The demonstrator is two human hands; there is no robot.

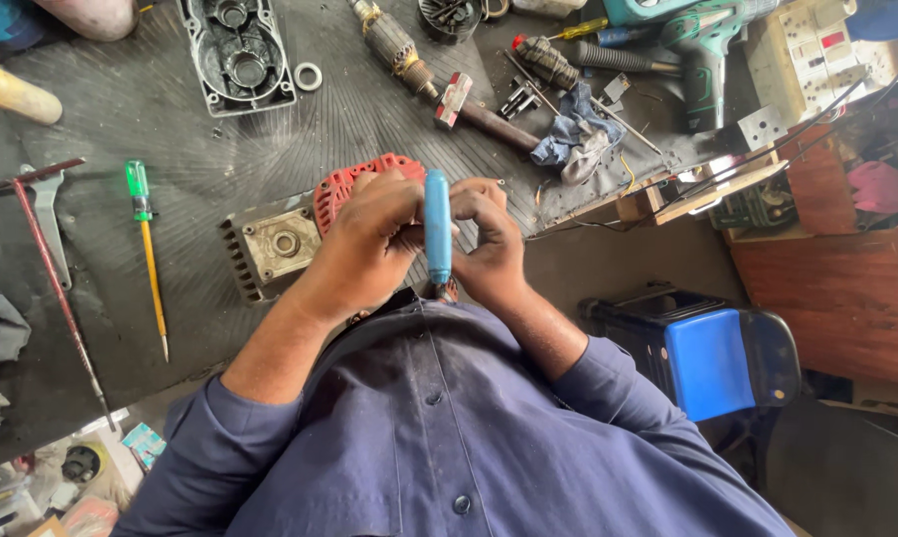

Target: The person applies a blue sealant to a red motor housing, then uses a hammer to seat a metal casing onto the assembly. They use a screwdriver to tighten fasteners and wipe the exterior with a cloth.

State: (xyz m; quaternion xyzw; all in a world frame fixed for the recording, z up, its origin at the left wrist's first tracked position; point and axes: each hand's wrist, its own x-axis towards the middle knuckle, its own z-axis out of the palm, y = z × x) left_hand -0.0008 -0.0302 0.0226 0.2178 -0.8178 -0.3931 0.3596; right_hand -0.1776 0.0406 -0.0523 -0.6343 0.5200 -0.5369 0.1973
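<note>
both hands on a blue-handled tool

the left hand (369,249) and right hand (489,244) meet close to the chest, fingers curled and pinching a blue-handled tool (437,227) that stands upright between them. its smooth, rounded handle shows; the working end is hidden behind the fingers and shirt collar. just beyond lies a grey motor housing (275,244) with a red finned part (354,179), partly covered by the left hand.

The person wears a dark blue button-up shirt (439,428) with a row of matching dark buttons down the front. Its sleeves are pushed up to just below the elbows, bunching in folds. The cloth looks dusty and creased.
</note>
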